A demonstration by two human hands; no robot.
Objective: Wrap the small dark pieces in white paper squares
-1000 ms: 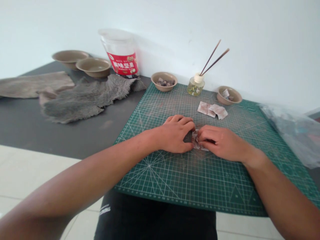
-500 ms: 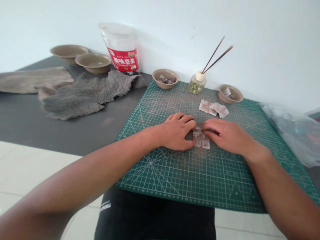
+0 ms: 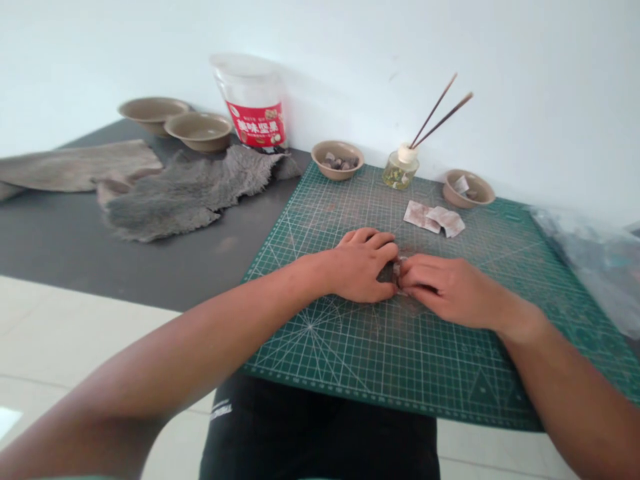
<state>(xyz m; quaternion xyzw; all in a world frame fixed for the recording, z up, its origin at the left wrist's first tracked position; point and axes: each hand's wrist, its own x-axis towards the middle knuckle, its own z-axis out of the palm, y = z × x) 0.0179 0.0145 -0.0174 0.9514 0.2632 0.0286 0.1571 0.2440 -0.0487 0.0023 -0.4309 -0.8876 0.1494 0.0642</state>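
Observation:
Between my hands lies a small white paper piece [image 3: 398, 273] with brown stains, now mostly covered by fingers; only a narrow, folded-looking strip shows. My left hand [image 3: 367, 267] is on the green cutting mat [image 3: 360, 347], palm down. Its thumb and forefinger grip the left side of the paper at the near and far ends. From the right, my right hand [image 3: 443, 287] closes its bunched fingertips on the same paper. Just beyond lie two more stained paper pieces [image 3: 423, 217], one overlapping the other.
Along the wall stand a bowl of dark lumps [image 3: 338, 161], a reed diffuser [image 3: 401, 168] and a bowl with small wrapped pieces [image 3: 469, 189]. At left are a ragged grey cloth [image 3: 185, 193], two bowls [image 3: 200, 132] and a plastic tub [image 3: 257, 107]. A clear plastic bag [image 3: 595, 260] lies right.
My right hand has moved slightly nearer to me, its fingertips lower on the paper. The paper, flat and visible before, now shows as a narrow strip. The whole view has shifted a little.

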